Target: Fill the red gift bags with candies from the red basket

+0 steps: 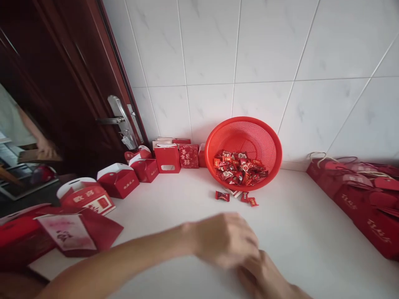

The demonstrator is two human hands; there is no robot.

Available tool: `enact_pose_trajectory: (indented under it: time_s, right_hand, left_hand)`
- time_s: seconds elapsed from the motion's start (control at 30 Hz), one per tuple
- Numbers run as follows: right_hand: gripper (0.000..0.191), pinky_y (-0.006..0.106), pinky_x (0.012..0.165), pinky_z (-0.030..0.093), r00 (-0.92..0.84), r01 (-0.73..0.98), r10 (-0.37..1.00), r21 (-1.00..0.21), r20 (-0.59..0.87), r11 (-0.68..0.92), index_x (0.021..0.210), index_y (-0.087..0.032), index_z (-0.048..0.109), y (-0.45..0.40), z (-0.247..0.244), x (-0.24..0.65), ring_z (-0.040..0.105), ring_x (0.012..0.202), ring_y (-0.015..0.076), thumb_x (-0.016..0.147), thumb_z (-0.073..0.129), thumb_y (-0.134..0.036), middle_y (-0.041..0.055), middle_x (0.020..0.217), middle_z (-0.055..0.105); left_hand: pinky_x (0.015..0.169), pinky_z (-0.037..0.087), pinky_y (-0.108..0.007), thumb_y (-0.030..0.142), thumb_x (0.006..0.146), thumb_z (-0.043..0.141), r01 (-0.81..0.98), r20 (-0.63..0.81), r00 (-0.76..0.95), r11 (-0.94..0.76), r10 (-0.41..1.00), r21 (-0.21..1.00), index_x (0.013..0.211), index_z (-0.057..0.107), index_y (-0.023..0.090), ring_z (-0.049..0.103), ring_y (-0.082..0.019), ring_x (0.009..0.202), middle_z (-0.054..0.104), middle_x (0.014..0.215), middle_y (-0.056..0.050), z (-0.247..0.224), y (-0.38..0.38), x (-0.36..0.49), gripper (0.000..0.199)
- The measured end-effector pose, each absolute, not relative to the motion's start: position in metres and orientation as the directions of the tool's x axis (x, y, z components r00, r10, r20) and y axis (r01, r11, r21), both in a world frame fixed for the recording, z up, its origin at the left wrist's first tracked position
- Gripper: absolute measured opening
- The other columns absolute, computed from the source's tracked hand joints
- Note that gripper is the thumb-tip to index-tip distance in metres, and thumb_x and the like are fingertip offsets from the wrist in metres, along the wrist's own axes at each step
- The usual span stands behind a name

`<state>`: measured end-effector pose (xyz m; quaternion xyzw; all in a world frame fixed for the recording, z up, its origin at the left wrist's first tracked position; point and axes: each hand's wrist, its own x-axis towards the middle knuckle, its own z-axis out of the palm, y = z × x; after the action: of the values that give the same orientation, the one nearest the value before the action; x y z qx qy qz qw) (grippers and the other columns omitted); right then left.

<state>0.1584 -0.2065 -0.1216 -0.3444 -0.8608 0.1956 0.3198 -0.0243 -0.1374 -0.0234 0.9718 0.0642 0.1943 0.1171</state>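
Note:
My left hand (pixel 226 241) reaches across the white table from the lower left, blurred by motion, its fingers curled closed. Directly below and right of it, my right hand (pixel 264 274) meets it, its fingers also closed and partly covered by the left hand. Whatever is between the hands is hidden. Beyond them, several wrapped candies lie loose on the table: a dark red one (pixel 222 196) and an orange-red one (pixel 252 202) among them. Behind these, a red plastic basket (pixel 270 137) leans tilted against the wall, with a heap of red wrapped candies (pixel 240 168) inside.
Red gift boxes (pixel 118 182) line the table's left side, with a tent-shaped one (pixel 75 232) nearest. Red paper bags (pixel 352 199) stand along the right. A tiled wall (pixel 212 104) closes the back. By the dark door (pixel 77 62), part of another person's hand (pixel 45 145) shows.

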Motion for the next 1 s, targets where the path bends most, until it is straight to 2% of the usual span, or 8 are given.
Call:
enact_pose_trajectory:
  time_s: [0.07,0.17,0.27,0.3,0.5,0.73,0.83,1.0]
  right_hand:
    - [0.022,0.027,0.053,0.043,-0.547,0.473,0.723,-0.556,0.423,0.683,0.09,-0.022,0.06,-0.206,-0.118,0.161,0.057,0.059,0.0147,0.095,0.04,-0.013,0.0047,0.081,0.065]
    - [0.024,0.025,0.051,0.038,-0.555,0.46,0.7,-0.536,0.448,0.708,0.09,-0.021,0.058,-0.205,-0.114,0.16,0.053,0.056,0.013,0.092,0.038,-0.01,0.0038,0.08,0.062]
    - [0.023,0.025,0.052,0.037,-0.561,0.441,0.69,-0.54,0.457,0.717,0.089,-0.022,0.056,-0.205,-0.113,0.158,0.052,0.057,0.013,0.09,0.037,-0.008,0.0036,0.08,0.061]
    - [0.023,0.024,0.052,0.037,-0.558,0.437,0.693,-0.548,0.456,0.713,0.089,-0.022,0.056,-0.205,-0.114,0.157,0.051,0.057,0.013,0.09,0.038,-0.008,0.0036,0.081,0.061]
    - [0.023,0.024,0.051,0.036,-0.544,0.436,0.7,-0.556,0.464,0.707,0.089,-0.022,0.057,-0.203,-0.117,0.157,0.05,0.056,0.0127,0.087,0.039,-0.008,0.0041,0.083,0.062]
    - [0.022,0.025,0.052,0.037,-0.536,0.439,0.711,-0.568,0.456,0.696,0.089,-0.022,0.058,-0.203,-0.12,0.156,0.052,0.056,0.0125,0.085,0.042,-0.007,0.0042,0.085,0.062]
    - [0.022,0.025,0.053,0.038,-0.533,0.442,0.712,-0.566,0.458,0.695,0.087,-0.022,0.058,-0.201,-0.124,0.155,0.055,0.057,0.0129,0.083,0.044,-0.006,0.0044,0.086,0.063]
    - [0.025,0.023,0.051,0.038,-0.526,0.423,0.686,-0.546,0.502,0.723,0.088,-0.021,0.06,-0.196,-0.134,0.155,0.054,0.053,0.0117,0.076,0.047,-0.004,0.0047,0.088,0.065]
  left_hand:
    - [0.099,0.054,-0.036,0.017,0.094,0.05,0.152,0.374,0.898,-0.962,0.231,0.229,0.107,0.075,0.024,0.071,-0.02,0.102,0.077,0.111,-0.006,0.005,-0.101,-0.045,0.029]
    - [0.093,0.054,-0.031,0.022,0.097,0.046,0.466,0.341,0.789,-0.859,0.511,0.209,0.104,0.076,0.019,0.071,-0.02,0.1,0.076,0.111,-0.007,0.03,-0.049,-0.076,0.031]
    - [0.1,0.052,-0.031,0.019,0.09,0.051,0.812,0.298,0.512,-0.567,0.805,0.138,0.103,0.077,0.022,0.069,-0.02,0.107,0.075,0.116,-0.004,0.042,-0.002,-0.104,0.029]
    - [0.101,0.052,-0.032,0.019,0.089,0.051,0.857,0.312,0.443,-0.499,0.841,0.129,0.104,0.077,0.021,0.069,-0.021,0.107,0.074,0.117,-0.005,0.045,0.011,-0.112,0.03]
    - [0.103,0.051,-0.037,0.013,0.085,0.047,0.971,0.361,0.148,-0.204,0.921,0.122,0.119,0.072,0.015,0.067,-0.027,0.112,0.073,0.121,-0.012,0.057,0.066,-0.135,0.042]
    - [0.116,0.039,-0.035,0.01,0.083,0.05,0.98,0.308,0.169,-0.194,0.936,0.053,0.148,0.049,0.012,0.047,-0.028,0.141,0.046,0.157,-0.013,0.041,0.083,-0.113,0.065]
    - [0.115,0.038,-0.043,0.012,0.083,0.052,0.988,0.292,0.141,-0.152,0.946,0.018,0.148,0.045,0.011,0.044,-0.034,0.141,0.051,0.152,-0.018,0.041,0.09,-0.106,0.066]
    - [0.109,0.041,-0.05,0.018,0.083,0.056,0.994,0.269,0.106,-0.101,0.957,-0.031,0.14,0.053,0.012,0.051,-0.037,0.132,0.065,0.131,-0.022,0.047,0.1,-0.105,0.057]
